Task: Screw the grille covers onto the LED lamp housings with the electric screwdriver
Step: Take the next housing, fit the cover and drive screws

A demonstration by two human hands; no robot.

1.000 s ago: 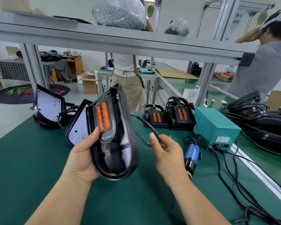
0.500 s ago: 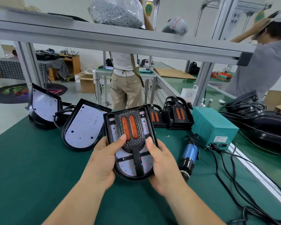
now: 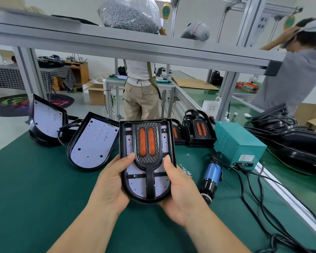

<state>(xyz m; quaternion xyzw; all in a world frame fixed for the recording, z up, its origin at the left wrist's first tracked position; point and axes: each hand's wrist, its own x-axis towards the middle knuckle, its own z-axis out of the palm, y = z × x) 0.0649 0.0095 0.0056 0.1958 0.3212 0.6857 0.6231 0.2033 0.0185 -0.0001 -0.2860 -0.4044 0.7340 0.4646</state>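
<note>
Left hand (image 3: 109, 187) and right hand (image 3: 182, 194) both curl round the housing (image 3: 137, 188) at centre frame, thumbs on the seemingly unscrewed grille (image 3: 147, 143), screwdriver (image 3: 211, 176) lying at 3 o'clock, so letting go with the right hand to fetch it could let the grille shift off its holes.

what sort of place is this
Probably a factory assembly line: a black LED lamp housing in hand and others on a green workbench, a blue electric screwdriver beside a teal power box, and a clear bag of screws on the aluminium shelf.
</note>
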